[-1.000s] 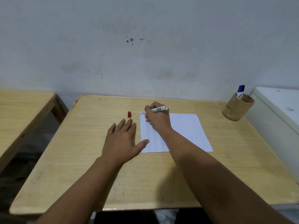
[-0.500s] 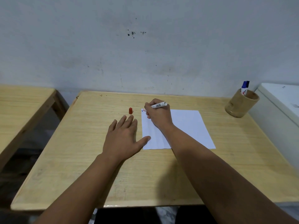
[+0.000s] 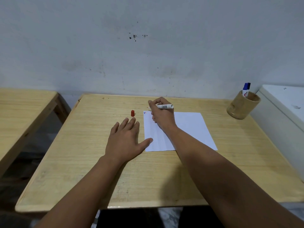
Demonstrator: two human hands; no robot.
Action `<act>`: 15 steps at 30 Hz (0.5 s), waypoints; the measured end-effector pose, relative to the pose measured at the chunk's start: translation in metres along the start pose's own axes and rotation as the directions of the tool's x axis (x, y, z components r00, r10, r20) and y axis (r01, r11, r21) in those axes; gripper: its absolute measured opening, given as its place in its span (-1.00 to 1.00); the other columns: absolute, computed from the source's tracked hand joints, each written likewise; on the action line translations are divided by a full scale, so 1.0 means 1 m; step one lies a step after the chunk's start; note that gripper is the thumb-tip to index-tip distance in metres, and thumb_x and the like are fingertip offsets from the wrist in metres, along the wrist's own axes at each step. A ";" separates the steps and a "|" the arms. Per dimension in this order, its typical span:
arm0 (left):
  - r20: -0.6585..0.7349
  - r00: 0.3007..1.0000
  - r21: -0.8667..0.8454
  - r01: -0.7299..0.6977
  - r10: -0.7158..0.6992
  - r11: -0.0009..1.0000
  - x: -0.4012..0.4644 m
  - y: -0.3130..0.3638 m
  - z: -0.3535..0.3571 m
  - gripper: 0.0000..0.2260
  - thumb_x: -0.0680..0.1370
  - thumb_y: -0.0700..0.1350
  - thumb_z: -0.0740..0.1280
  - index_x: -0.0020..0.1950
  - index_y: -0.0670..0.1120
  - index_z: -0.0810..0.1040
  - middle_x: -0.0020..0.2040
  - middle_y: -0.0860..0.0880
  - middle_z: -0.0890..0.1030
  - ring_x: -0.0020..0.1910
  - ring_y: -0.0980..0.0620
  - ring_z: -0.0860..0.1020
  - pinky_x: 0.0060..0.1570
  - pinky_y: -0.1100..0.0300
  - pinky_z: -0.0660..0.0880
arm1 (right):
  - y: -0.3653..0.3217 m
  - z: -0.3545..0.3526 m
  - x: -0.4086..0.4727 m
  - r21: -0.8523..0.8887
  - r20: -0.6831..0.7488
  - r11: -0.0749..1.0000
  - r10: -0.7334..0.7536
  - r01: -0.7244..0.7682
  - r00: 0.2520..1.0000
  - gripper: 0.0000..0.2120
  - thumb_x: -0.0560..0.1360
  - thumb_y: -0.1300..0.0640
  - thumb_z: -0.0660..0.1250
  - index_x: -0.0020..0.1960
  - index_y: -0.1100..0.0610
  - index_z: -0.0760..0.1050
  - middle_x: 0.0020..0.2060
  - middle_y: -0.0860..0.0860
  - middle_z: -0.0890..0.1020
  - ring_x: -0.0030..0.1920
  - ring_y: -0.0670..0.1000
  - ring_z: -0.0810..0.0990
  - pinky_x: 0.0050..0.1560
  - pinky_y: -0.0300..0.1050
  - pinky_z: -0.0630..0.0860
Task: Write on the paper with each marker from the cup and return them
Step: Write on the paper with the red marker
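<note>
A white sheet of paper (image 3: 189, 127) lies in the middle of the wooden table (image 3: 82, 153). My right hand (image 3: 162, 116) rests on the paper's far left corner and grips a white marker (image 3: 165, 106), its tip hidden behind my fingers. Small blue and red marks (image 3: 145, 112) show at that corner. A red marker cap (image 3: 132, 113) stands on the table just left of the paper. My left hand (image 3: 125, 140) lies flat, fingers spread, its thumb touching the paper's left edge. At the far right a wooden cup (image 3: 242, 106) holds a blue-capped marker (image 3: 246, 90).
A second wooden table (image 3: 21, 116) stands to the left across a gap. A white cabinet (image 3: 286, 109) abuts the table on the right, next to the cup. A grey wall (image 3: 148, 46) runs behind the table.
My right hand has shifted slightly along the paper's top left corner with the marker. The camera has tilted a little, and my left hand has stayed flat.
</note>
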State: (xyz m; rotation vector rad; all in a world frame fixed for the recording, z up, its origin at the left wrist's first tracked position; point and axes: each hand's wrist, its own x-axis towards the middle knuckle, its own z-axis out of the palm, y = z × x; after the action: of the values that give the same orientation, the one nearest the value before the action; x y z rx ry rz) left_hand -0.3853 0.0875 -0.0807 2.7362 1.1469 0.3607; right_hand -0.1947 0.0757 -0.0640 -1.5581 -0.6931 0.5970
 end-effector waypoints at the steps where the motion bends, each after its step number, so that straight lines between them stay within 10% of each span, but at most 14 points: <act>1: 0.001 1.000 0.001 0.003 -0.003 1.000 0.000 0.001 -0.001 -0.18 0.50 0.50 0.04 0.60 0.00 0.31 0.65 0.03 0.20 0.65 0.01 0.06 0.60 -0.08 0.00 | -0.003 -0.002 0.000 0.011 -0.008 1.000 -0.010 0.010 1.000 -0.72 0.53 -0.05 0.55 -0.19 0.06 0.53 -0.40 0.00 0.55 -0.45 -0.03 0.49 -0.43 -0.17 0.43; 9: 0.016 1.000 -0.017 0.012 -0.011 1.000 0.000 -0.001 -0.005 -0.16 0.47 0.52 0.05 0.59 0.02 0.33 0.65 0.05 0.21 0.65 0.03 0.09 0.59 -0.06 0.01 | -0.052 -0.035 -0.007 0.221 0.006 0.971 0.088 -0.087 0.996 -0.58 0.72 -0.13 0.21 0.12 0.11 0.75 -0.23 0.05 0.68 -0.45 -0.05 0.48 -0.45 -0.25 0.37; 15: -0.173 0.972 -0.258 0.111 -0.159 0.960 0.003 0.008 -0.014 -0.48 0.51 0.31 0.30 0.35 0.04 0.57 0.35 0.08 0.57 0.33 0.01 0.51 0.22 0.01 0.44 | -0.055 -0.066 -0.018 0.197 -0.075 0.980 0.046 -0.031 0.996 -0.94 0.61 0.11 0.42 -0.03 0.06 0.62 -0.24 0.11 0.73 -0.45 -0.03 0.52 -0.39 -0.20 0.40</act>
State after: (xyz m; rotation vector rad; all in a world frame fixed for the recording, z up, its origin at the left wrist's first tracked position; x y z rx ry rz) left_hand -0.3815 0.0843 -0.0652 2.4340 1.2337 0.7114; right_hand -0.1642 0.0207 -0.0028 -1.4062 -0.5286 0.6101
